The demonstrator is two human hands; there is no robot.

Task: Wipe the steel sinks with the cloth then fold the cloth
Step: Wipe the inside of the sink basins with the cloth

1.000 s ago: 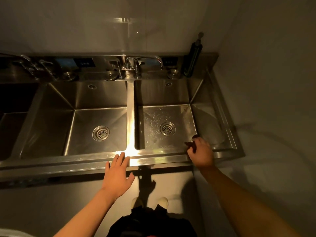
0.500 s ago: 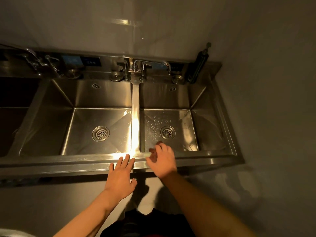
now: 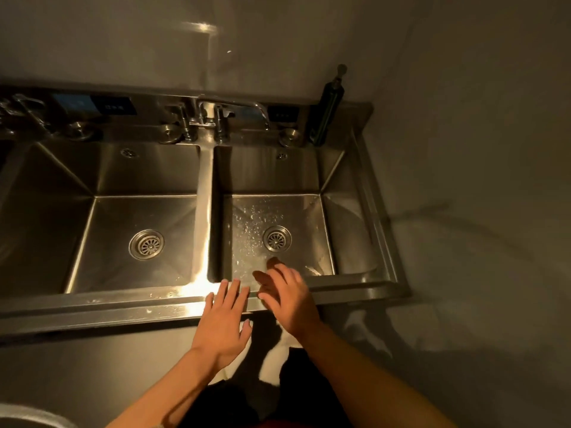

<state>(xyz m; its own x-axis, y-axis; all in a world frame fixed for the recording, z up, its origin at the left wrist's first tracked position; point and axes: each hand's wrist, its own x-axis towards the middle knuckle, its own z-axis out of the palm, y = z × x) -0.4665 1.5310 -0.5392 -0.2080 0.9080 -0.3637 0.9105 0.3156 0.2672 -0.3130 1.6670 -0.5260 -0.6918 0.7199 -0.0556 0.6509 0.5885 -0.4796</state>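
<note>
The fingers (image 3: 230, 293) of the left hand (image 3: 224, 322) are straight and spread, and they hold nothing. Their tips lie on the front rim (image 3: 123, 299) of the sinks, just before the bright divider (image 3: 204, 211) between the two basins. The right hand (image 3: 289, 299) is just beside the left one, apart from it by a narrow gap. Its fingers (image 3: 279, 276) are also loose and spread, not curled round anything, and they reach over the front rim into the near edge of the right sink (image 3: 321, 174). If they touch the steel there I cannot tell.

No cloth shows in either hand, and I cannot find it in the view; the light is dim and yellow.

The right sink has water drops on its floor, around its drain (image 3: 277, 238), which is just beyond the right fingers. The left sink (image 3: 92, 174) has its own drain (image 3: 146, 244), well apart from the left hand. Behind the divider stands a tap (image 3: 231, 111), its spout turned toward the right sink. A dark bottle (image 3: 327, 114) with a pump stands upright in the back right corner, near the wall (image 3: 463, 149). Round knobs and dark panels sit along the back ledge. Below the hands, dark clothing and white shoes (image 3: 275, 359) show on the floor.
</note>
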